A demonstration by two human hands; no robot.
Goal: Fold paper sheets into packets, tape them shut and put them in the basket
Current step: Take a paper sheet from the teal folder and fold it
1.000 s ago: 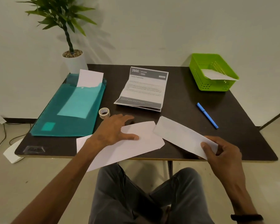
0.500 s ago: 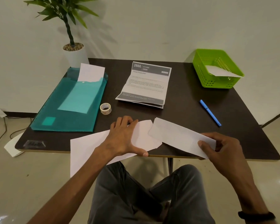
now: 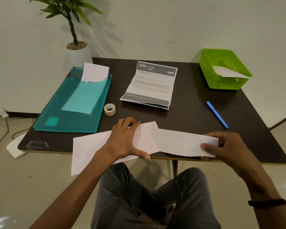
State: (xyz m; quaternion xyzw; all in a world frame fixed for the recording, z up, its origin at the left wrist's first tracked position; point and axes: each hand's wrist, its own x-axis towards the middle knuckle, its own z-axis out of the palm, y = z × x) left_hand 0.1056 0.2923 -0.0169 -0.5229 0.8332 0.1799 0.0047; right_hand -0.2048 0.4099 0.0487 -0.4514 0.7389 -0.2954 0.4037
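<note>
**Two hands on paper at the near edge of the surface**

The dark surface (image 3: 196,113) fills the middle of the frame, its near edge running across the lower centre. On its left side lies a teal folder (image 3: 76,103) with a white sheet (image 3: 95,71) sticking out of its upper end. A potted plant (image 3: 78,47) stands just beyond the surface at upper left.

At the near edge, left of centre, an unfolded paper sheet (image 3: 89,151) lies partly on the surface, its lower left corner hanging past the edge. The left hand (image 3: 125,139) rests flat on this sheet, fingers straight and slightly spread, thumb along the near edge.

Right of it, a folded paper strip (image 3: 177,142) overlaps the sheet's right end. The right hand (image 3: 224,146) pinches the strip's right end, thumb on top and fingers curled beneath.

In the upper middle lies a creased printed page (image 3: 152,85) headed "2666 KITCHEN". At upper right, on the far corner, sits the green basket (image 3: 208,68), with a white paper packet (image 3: 229,73) leaning over its right rim.

A blue pen (image 3: 217,114) lies at an angle on the right. A roll of clear tape (image 3: 109,109) stands between the folder and the printed page.
</note>
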